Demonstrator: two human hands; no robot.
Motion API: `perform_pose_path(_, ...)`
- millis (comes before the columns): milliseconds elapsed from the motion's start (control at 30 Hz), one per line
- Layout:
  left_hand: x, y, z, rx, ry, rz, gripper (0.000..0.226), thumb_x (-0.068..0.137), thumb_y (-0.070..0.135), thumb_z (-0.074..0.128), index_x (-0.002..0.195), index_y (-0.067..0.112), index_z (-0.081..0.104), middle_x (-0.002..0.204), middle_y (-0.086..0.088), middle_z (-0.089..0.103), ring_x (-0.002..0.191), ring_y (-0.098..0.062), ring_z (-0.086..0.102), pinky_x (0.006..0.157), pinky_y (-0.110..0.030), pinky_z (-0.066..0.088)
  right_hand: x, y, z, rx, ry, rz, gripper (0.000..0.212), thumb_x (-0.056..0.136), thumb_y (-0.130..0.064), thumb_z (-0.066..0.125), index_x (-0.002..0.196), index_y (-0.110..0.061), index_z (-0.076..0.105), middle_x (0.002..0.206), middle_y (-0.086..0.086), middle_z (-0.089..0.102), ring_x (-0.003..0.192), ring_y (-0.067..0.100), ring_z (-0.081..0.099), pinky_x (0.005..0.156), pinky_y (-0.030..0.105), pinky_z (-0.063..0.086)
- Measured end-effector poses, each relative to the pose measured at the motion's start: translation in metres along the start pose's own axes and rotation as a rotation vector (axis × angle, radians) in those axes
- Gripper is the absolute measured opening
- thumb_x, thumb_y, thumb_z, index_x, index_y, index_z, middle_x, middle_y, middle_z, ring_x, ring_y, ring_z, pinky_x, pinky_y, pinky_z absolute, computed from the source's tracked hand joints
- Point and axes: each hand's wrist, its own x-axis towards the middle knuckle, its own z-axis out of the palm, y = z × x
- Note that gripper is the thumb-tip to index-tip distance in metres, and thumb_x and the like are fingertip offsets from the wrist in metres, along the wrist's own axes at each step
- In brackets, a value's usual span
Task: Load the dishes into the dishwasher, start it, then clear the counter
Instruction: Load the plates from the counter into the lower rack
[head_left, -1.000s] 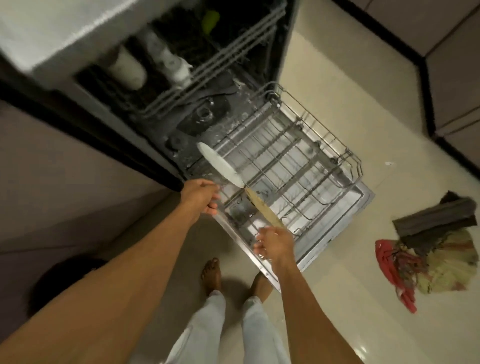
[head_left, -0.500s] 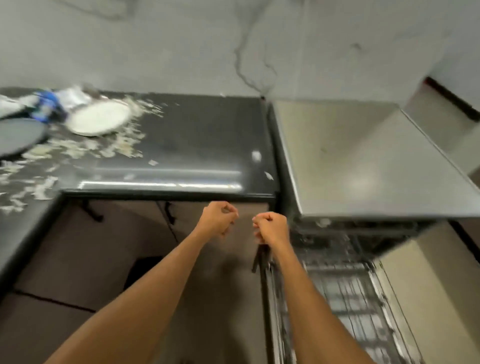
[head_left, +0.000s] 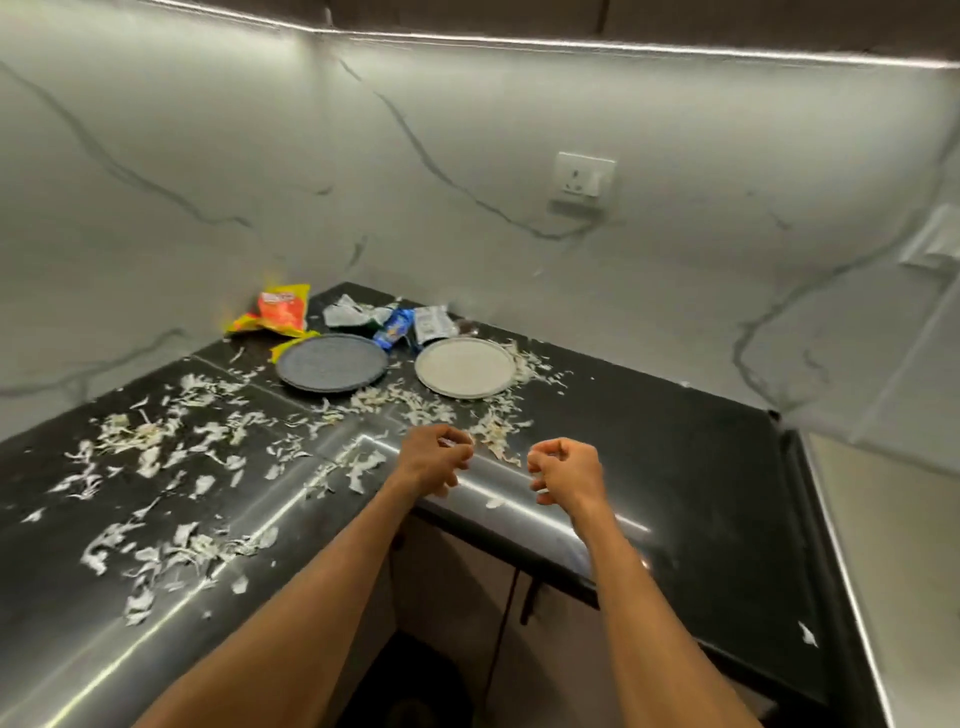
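Dark plate (head_left: 332, 368) and pale plate (head_left: 465, 368): side by side, apart, at the back of the black worktop (head_left: 675, 467). Left hand (head_left: 436, 460), right hand (head_left: 563, 470): above the worktop's front edge, fingers loosely curled, holding nothing. Beyond: scattered white scraps (head_left: 130, 434); the plates; snack wrappers (head_left: 283, 312) behind, by the wall.

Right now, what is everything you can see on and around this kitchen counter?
Dark plate: one, dark grey, at the back of the counter, left of the pale plate.
Pale plate: one, light grey, at the back of the counter.
Snack wrappers: about four, orange-yellow, silver and blue, behind the plates by the wall.
Shreds: many, whitish, scattered across the counter.
Counter: one, glossy black, in the corner.
Wall socket: one, white, on the marbled wall.
Hands: two, left hand and right hand, over the counter's front edge, loosely curled, holding nothing.
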Motion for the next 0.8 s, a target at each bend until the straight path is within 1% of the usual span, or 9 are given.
perform_pose_path(133,0.026,-0.012,-0.036,-0.035,0.102,-0.014,0.01,0.09,0.013,0.063,0.098,0.009,0.067,0.085,-0.015,0.07,0.048,-0.017,0.057,0.041,-0.025,0.047,0.033,-0.019,0.033,-0.008,-0.037,-0.024,0.006,0.087,-0.004,0.062,0.089,-0.005,0.068,0.076,0.012,0.069,0.052,0.018,0.06,0.046,0.028,0.051)
perform_pose_path(300,0.066,-0.026,-0.054,-0.092,0.193,-0.058,0.008,0.09,0.01,0.064,0.097,0.007,0.065,0.082,-0.014,0.068,0.05,-0.017,0.057,0.04,-0.025,0.048,0.087,-0.024,0.061,-0.028,-0.072,-0.017,0.007,0.086,-0.002,0.063,0.086,-0.007,0.068,0.079,0.012,0.07,0.054,0.017,0.06,0.051,0.032,0.054)
perform_pose_path(400,0.099,-0.027,-0.056,-0.11,0.243,-0.069,0.006,0.088,0.006,0.064,0.094,0.006,0.066,0.08,-0.013,0.067,0.054,-0.018,0.057,0.043,-0.028,0.051,0.13,-0.025,0.071,-0.059,-0.067,-0.015,0.01,0.085,-0.001,0.063,0.083,-0.01,0.068,0.08,0.012,0.07,0.06,0.019,0.064,0.055,0.034,0.058)
perform_pose_path(500,0.137,-0.027,-0.053,-0.111,0.31,-0.096,0.006,0.087,0.007,0.066,0.093,0.01,0.066,0.083,-0.009,0.067,0.061,-0.019,0.06,0.052,-0.034,0.057,0.179,-0.025,0.08,-0.073,-0.07,-0.012,0.014,0.085,0.0,0.063,0.079,-0.012,0.066,0.081,0.013,0.07,0.065,0.022,0.066,0.061,0.038,0.062)
perform_pose_path(600,0.17,-0.024,-0.048,-0.132,0.359,-0.143,0.006,0.087,0.007,0.065,0.088,0.013,0.066,0.083,-0.007,0.065,0.063,-0.017,0.057,0.065,-0.043,0.057,0.219,-0.022,0.088,-0.085,-0.101,0.011,0.016,0.084,0.0,0.065,0.079,-0.015,0.066,0.084,0.011,0.07,0.069,0.024,0.069,0.065,0.041,0.062)
perform_pose_path(667,0.187,-0.025,-0.041,-0.155,0.379,-0.172,0.011,0.087,0.008,0.065,0.098,0.01,0.066,0.09,-0.007,0.066,0.07,-0.018,0.06,0.069,-0.044,0.058,0.243,-0.016,0.092,-0.091,-0.111,0.046,0.017,0.084,-0.001,0.065,0.079,-0.017,0.066,0.087,0.009,0.07,0.077,0.025,0.071,0.07,0.044,0.062)
perform_pose_path(733,0.2,-0.03,-0.034,-0.146,0.38,-0.198,0.028,0.086,0.012,0.068,0.113,0.008,0.065,0.105,-0.009,0.067,0.087,-0.024,0.065,0.081,-0.046,0.058,0.261,-0.01,0.095,-0.075,-0.105,0.093,0.016,0.081,-0.002,0.066,0.08,-0.018,0.067,0.09,0.008,0.07,0.085,0.027,0.07,0.075,0.047,0.061)
perform_pose_path(767,0.205,-0.033,-0.03,-0.143,0.375,-0.216,0.033,0.085,0.014,0.069,0.117,0.008,0.063,0.11,-0.01,0.066,0.093,-0.025,0.065,0.085,-0.047,0.056,0.271,-0.005,0.097,-0.073,-0.101,0.116,0.015,0.079,-0.004,0.067,0.08,-0.019,0.067,0.09,0.008,0.07,0.088,0.027,0.07,0.079,0.048,0.06)
perform_pose_path(800,0.21,-0.035,-0.028,-0.156,0.373,-0.233,0.033,0.085,0.015,0.07,0.117,0.009,0.063,0.112,-0.011,0.066,0.094,-0.025,0.065,0.086,-0.046,0.056,0.279,-0.003,0.1,-0.072,-0.096,0.136,0.016,0.078,-0.005,0.068,0.08,-0.02,0.066,0.091,0.008,0.07,0.091,0.027,0.069,0.081,0.049,0.059)
